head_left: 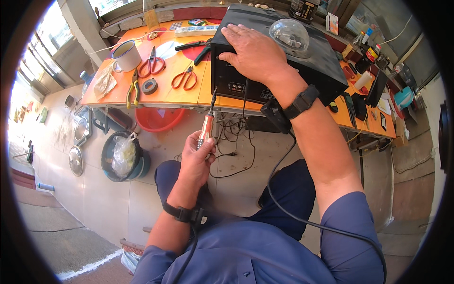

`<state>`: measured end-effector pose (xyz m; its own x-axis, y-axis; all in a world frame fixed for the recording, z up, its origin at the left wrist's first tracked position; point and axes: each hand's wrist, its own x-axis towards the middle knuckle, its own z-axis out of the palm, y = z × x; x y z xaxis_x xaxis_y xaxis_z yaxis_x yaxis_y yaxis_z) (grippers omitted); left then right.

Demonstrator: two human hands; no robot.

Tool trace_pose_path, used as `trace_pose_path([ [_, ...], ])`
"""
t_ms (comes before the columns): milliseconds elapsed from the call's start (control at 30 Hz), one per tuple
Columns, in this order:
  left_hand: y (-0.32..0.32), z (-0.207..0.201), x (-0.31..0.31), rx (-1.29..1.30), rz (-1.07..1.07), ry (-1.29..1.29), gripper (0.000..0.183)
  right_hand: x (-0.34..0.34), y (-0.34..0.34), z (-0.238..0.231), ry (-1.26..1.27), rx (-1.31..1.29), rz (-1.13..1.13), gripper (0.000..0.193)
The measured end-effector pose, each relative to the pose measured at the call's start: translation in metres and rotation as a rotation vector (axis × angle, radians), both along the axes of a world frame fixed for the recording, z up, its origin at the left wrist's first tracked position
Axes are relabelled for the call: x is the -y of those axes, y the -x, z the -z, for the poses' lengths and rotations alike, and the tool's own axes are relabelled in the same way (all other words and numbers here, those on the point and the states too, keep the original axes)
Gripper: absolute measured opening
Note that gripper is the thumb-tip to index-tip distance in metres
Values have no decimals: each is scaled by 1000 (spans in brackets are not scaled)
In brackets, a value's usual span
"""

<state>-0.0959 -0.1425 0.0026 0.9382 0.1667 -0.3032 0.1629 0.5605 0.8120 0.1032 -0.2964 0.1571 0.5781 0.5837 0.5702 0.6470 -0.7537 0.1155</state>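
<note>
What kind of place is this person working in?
Probably a small home repair bench. An orange table holds scissors, pliers and a tape roll. The left hand drives a screwdriver into a black box steadied by the right hand.

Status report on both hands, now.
Left hand grips screwdriver, tip at black speaker box rear panel. Right hand flat on box top. Nothing blocking.

Black box-shaped device [279,57] on orange table [175,92], clear dome [289,34] on top. Right hand [253,52] flat on its top near edge. Left hand [196,158] closed on orange-handled screwdriver [206,128], tip at device's near face. Far left: two red-handled scissors [152,61], tape roll [150,85], mug [126,55].
</note>
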Motion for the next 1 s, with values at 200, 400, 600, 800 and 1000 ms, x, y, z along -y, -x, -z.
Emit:
trace_pose_path([
  [200, 0, -4, -4, -111, 3, 142, 33, -1, 0, 1, 25, 45, 35, 60],
  [400, 1, -5, -2, 4, 40, 137, 34, -2, -5, 6, 16, 80, 53, 59],
  [600, -8, 6, -1, 63, -53, -262, 32, -2, -3, 3, 13, 69, 44, 59],
  [800, -6, -6, -7, -102, 87, 116, 32, -1, -3, 4, 8, 75, 8, 60],
  [1000, -6, -1, -1, -47, 11, 50, 34, -5, -11, 10, -12, 79, 30, 60],
])
